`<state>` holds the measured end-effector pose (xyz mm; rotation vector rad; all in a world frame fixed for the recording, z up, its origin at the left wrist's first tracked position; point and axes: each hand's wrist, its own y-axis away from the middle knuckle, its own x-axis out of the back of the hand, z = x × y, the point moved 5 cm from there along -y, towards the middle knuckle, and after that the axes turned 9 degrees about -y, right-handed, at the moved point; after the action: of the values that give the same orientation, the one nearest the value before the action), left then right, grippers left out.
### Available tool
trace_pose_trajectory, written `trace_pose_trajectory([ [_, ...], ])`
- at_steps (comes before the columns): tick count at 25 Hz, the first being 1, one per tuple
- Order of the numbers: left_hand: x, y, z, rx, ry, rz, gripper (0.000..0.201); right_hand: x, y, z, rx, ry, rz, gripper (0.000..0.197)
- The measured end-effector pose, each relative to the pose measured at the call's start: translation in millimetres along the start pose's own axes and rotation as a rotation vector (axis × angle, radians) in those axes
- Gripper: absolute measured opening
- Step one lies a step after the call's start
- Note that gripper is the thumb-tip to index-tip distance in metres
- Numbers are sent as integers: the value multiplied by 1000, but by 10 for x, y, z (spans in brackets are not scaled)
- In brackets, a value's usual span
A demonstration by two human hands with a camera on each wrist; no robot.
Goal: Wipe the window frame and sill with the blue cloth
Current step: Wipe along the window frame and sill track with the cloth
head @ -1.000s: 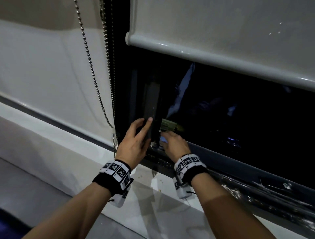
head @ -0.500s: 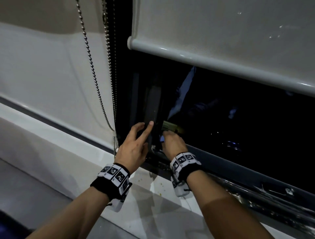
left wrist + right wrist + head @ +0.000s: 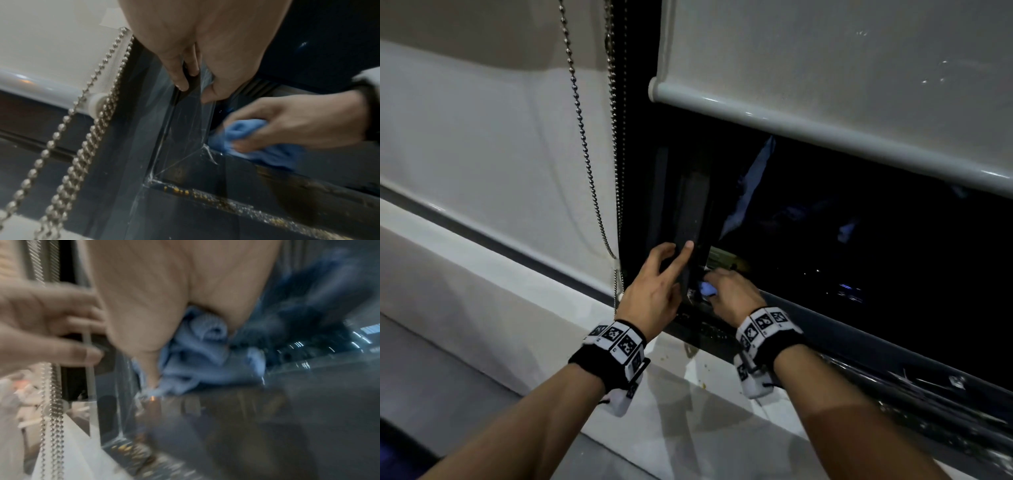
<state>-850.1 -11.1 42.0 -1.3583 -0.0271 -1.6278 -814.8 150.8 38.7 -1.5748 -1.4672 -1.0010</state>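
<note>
A crumpled blue cloth (image 3: 707, 289) (image 3: 257, 141) (image 3: 197, 353) is bunched in my right hand (image 3: 736, 294) (image 3: 304, 120), which grips it and presses it into the lower left corner of the dark window frame (image 3: 693, 205). My left hand (image 3: 654, 291) (image 3: 195, 56) holds the frame's upright bar just above that corner. Its index finger lies straight up the bar and its thumb is on the far side, pinching the bar's edge. The white sill (image 3: 688, 411) runs below both wrists. Most of the cloth is hidden under my right fingers.
A metal bead chain (image 3: 585, 154) (image 3: 86, 129) hangs just left of the frame, close to my left hand. The white roller blind (image 3: 825, 68) covers the upper window. Grit and yellowish crumbs lie in the bottom track (image 3: 226, 203). The glass is dark.
Both hands stay at the lower left corner. The right hand shifts only slightly with the cloth, and its wrist view is blurred by motion.
</note>
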Motion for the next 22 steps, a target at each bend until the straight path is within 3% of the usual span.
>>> trace_pose_trajectory([
  [3,-9,-16,-33,-14,5,-21,84,78,105,270,-9,-34,-39,28],
  [6,1,-28,-27,-7,20,-16,76,90,26,381,-183,121,115,35],
  [9,0,-20,-39,-6,18,0,76,-76,17,59,-28,7,124,21],
  [12,-13,-23,-53,0,23,22,76,52,230,189,85,-104,45,23],
  [16,35,-61,8,-5,46,150,60,175,62,385,-186,103,152,28],
  [19,43,-139,46,-9,97,209,49,-76,-55,51,-84,67,116,23],
  [22,19,-181,42,12,113,202,42,29,145,115,79,-45,-18,16],
])
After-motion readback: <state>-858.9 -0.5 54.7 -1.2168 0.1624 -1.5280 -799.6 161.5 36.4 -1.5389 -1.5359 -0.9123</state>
